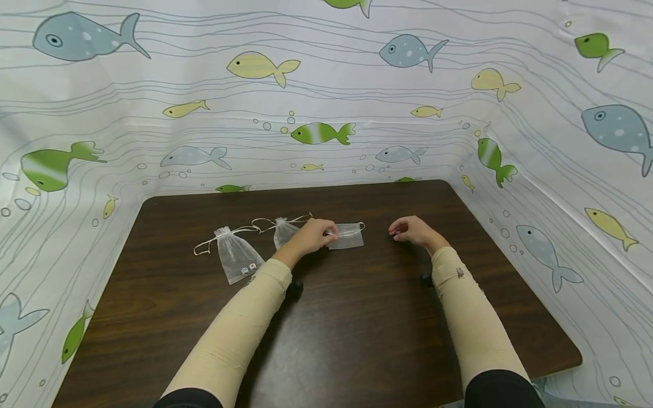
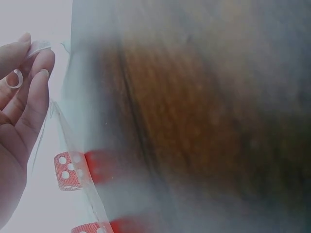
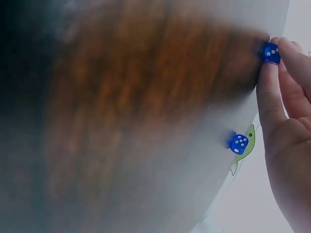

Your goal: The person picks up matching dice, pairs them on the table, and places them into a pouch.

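Observation:
My left hand (image 1: 313, 233) pinches a white edge or cord of a small sheer drawstring bag (image 1: 351, 237) lying flat; exactly which part is hidden by the fingers. A white loop (image 2: 18, 79) shows by that hand in the left wrist view. Also there, a red die (image 2: 68, 171) with white dots sits behind sheer mesh, with part of a second below it. My right hand (image 1: 412, 231) holds a blue die (image 3: 271, 52) between thumb and fingers, close to the tabletop. Another blue die (image 3: 239, 144) rests on the table beside this hand.
A second sheer bag (image 1: 283, 233) lies just behind the left hand, partly covered by it. Farther left is a third bag (image 1: 234, 255) with small dice in its bottom corner and its cords spread out. The dark wooden table (image 1: 352, 328) is bordered by a fish-patterned curtain (image 1: 326, 90).

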Tool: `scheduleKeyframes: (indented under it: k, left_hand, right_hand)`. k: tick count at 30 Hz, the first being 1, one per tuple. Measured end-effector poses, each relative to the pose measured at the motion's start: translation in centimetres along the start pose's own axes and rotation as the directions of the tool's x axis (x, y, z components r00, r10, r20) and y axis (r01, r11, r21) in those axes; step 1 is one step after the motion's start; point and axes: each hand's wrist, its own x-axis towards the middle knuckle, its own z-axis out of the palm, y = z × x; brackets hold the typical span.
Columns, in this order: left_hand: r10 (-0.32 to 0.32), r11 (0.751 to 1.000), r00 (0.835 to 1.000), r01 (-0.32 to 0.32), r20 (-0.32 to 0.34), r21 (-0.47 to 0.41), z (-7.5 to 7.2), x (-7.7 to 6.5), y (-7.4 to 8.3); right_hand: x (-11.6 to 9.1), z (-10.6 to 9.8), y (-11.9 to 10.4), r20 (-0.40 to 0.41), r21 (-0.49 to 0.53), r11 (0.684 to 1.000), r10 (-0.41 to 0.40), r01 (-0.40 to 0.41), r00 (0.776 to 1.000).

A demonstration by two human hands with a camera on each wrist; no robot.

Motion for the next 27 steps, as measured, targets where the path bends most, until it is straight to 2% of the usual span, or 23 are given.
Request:
scheduleKeyframes:
  k: [5,9,14,17,22,27]
  left_hand:
    - [0.001,1.000,1.000,-0.001,0.004,0.008,0.0,-0.1,-0.1]
    - [0.006,1.000,1.000,-0.006,0.001,0.008,-0.1,-0.1,-0.1]
    - [0.000,1.000,1.000,0.000,0.001,0.002,-0.2,-0.2,-0.2]
    - [-0.004,1.000,1.000,0.004,0.002,0.005,-0.2,-0.2,-0.2]
    - [-0.010,1.000,1.000,0.010,0.007,-0.007,-0.2,-0.2,-0.3]
    - [-0.024,1.000,1.000,0.025,0.004,-0.016,-0.2,-0.2,-0.4]
  right_hand:
    - [-0.1,-0.4,0.1,-0.042,-0.004,1.000,-0.015,0.015,0.999]
    - [-0.6,-1.1,0.3,-0.147,-0.008,1.000,-0.015,0.014,0.989]
    - [-1.0,-2.1,0.5,-0.258,-0.041,0.999,0.024,-0.035,0.966]
    - [-1.1,-2.4,0.7,-0.261,-0.070,0.995,0.054,-0.074,0.964]
    - [-0.8,-2.5,1.5,-0.218,-0.130,0.983,0.099,-0.129,0.971]
    - [-0.5,-2.1,1.9,-0.188,-0.166,0.978,0.090,-0.122,0.978]
